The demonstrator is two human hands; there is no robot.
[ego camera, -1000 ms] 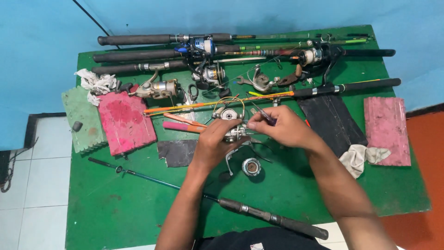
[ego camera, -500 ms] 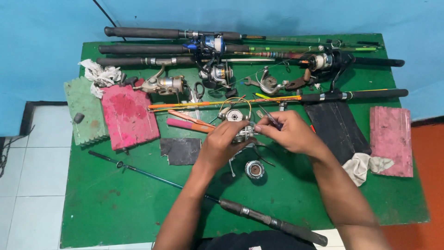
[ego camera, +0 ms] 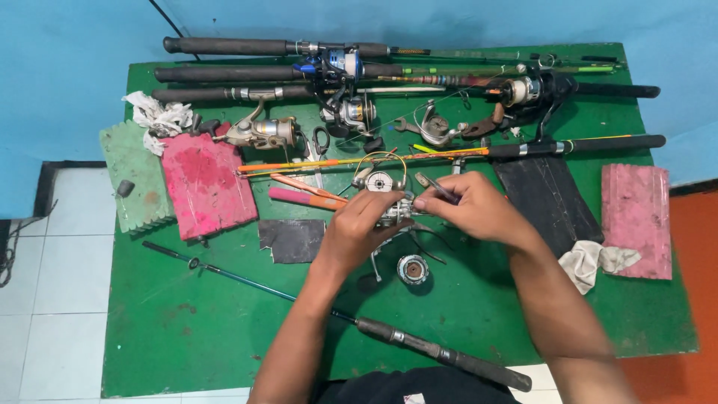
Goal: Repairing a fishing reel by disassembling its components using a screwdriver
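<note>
View: head camera, looking down at a green bench [ego camera: 224, 329] against a blue wall.
Left hand: the left hand [ego camera: 357, 232] curls around a small spinning reel [ego camera: 395, 209], fingers clamped on its body, just above the bench middle.
Right hand: the right hand [ego camera: 471, 208] pinches a thin dark tool [ego camera: 436, 187], its tip set against the reel's top; this grip is closed on the tool.
Reel position: held between both hands, lifted slightly off the bench, below the orange rod [ego camera: 359, 159].
Loose part: a round spool [ego camera: 412, 268] lies on the bench just beneath the hands, apart from the reel.
Progress: judged from the spool lying off and the tool at the body, the reel looks partly taken apart; the body is in hand and the spool is not yet back on.
Around: pink pliers [ego camera: 303, 196] left of the hands; a black patch [ego camera: 292, 239] near the left wrist; a pink ridged pad [ego camera: 206, 183] and a green pad [ego camera: 134, 176] at the left; another pink pad [ego camera: 636, 217] and a rag [ego camera: 598, 260] at the right; several rods with reels [ego camera: 344, 63] along the far edge; a dark rod [ego camera: 419, 346] lies diagonally near the person.
Change from earlier: the hands and reel sit in much the same spot; the view has shifted slightly, and the right fingers have drawn closer over the reel.
</note>
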